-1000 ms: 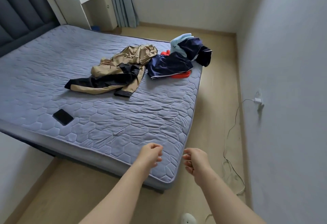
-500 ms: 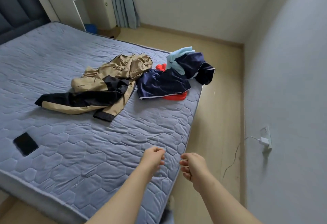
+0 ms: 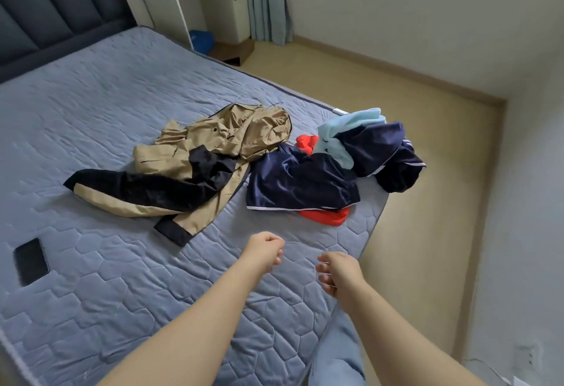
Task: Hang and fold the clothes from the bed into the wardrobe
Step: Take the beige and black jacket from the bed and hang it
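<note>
Left hand (image 3: pixel 264 249) and right hand (image 3: pixel 337 272) are hovering over the bed (image 3: pixel 91 111), each grip loosely curled and empty; a pickup is likely starting, needing a reach to the tan jacket (image 3: pixel 213 138) lying ahead.

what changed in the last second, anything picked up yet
The person has stepped closer: the left hand and right hand, loosely curled and holding nothing, now reach further over the mattress. Nothing was taken or let go. The tan jacket, navy pile and phone lie as before.
</note>
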`<state>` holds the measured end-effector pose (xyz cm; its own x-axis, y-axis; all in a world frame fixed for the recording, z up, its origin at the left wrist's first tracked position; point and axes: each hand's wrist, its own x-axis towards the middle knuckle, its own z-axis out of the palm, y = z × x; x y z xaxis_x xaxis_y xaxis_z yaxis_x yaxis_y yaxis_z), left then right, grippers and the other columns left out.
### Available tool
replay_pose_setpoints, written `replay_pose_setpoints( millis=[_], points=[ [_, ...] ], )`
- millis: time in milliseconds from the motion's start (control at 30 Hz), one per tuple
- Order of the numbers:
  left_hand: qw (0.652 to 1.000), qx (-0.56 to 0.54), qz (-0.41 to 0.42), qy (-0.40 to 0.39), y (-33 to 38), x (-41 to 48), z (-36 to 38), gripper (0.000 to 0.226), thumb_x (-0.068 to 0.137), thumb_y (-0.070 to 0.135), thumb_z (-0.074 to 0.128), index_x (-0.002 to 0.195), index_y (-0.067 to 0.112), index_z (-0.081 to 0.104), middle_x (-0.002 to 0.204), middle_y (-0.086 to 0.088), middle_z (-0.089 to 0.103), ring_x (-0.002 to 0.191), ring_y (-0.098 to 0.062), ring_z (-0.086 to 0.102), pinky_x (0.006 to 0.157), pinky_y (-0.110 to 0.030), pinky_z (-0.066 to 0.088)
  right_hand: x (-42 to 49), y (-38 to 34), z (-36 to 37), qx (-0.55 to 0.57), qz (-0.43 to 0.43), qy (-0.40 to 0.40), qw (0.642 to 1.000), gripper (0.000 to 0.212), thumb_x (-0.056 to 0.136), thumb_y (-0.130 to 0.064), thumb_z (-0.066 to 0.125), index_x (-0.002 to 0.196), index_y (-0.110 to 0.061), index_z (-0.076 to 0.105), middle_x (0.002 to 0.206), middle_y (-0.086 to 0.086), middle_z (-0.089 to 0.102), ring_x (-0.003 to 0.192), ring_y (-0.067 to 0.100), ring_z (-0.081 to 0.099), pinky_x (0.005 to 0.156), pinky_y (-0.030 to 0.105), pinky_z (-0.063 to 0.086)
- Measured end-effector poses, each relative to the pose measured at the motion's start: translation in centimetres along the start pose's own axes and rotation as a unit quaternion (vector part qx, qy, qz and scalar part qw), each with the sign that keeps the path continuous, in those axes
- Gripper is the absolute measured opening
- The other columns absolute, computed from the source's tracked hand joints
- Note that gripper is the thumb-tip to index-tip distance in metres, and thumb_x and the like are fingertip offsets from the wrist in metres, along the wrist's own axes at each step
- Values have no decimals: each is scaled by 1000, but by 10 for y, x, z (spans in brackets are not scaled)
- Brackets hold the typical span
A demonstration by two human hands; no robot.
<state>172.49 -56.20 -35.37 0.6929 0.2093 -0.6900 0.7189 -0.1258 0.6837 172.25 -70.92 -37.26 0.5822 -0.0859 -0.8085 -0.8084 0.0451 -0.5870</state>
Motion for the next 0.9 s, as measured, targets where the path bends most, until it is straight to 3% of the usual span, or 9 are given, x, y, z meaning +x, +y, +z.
replay_pose_setpoints(
  millis=[167,367,500,600,733,833,900],
  points=[
    [997,-33,-35,58,62,81,43,19,90,12,49,74,19,53,66,0,52,52,-11,47,45,-19,30,95,-83,-12,-67,18,-24,997,19,88,-4,46,72,-14,47,56,2,43,36,10,32,36,12,22],
    [988,-55,-137,53,100,162,111,19,92,14,48,73,19,50,66,1,52,51,-9,47,45,-18,29,200,-152,-37,-128,87,-33,987,20,87,-5,46,70,-15,44,56,1,39,43,12,30,38,14,23],
    [987,-40,-139,76,120,226,136,21,91,13,47,72,20,51,66,2,53,52,-8,49,44,-18,31,274,-191,-42,-170,74,-26,982,23,88,-3,46,67,-13,42,57,4,42,45,15,30,42,17,23],
    [986,-23,-150,74,120,269,156,21,91,12,45,73,20,53,67,4,53,53,-7,49,41,-15,34,335,-199,-50,-210,62,-19,975,27,87,0,44,65,-14,37,61,8,37,48,17,28,41,16,21],
    [983,-11,-171,72,100,311,175,22,91,13,45,72,21,54,69,5,55,55,-7,50,44,-15,36,402,-196,-60,-309,13,4,951,29,84,-3,45,59,-14,34,62,7,36,61,21,31,58,29,29],
    [977,-15,-198,78,82,336,182,19,91,13,44,78,19,56,70,5,54,56,-8,50,46,-16,36,438,-191,-60,-368,-7,24,930,31,80,-7,43,59,-21,24,62,3,25,56,19,24,49,29,21],
    [973,-18,-215,80,71,344,184,16,91,13,43,84,17,57,71,5,54,57,-8,51,47,-17,37,453,-186,-59,-379,-4,43,924,36,80,-11,46,61,-25,18,67,0,22,66,22,26,46,31,15]
  ],
)
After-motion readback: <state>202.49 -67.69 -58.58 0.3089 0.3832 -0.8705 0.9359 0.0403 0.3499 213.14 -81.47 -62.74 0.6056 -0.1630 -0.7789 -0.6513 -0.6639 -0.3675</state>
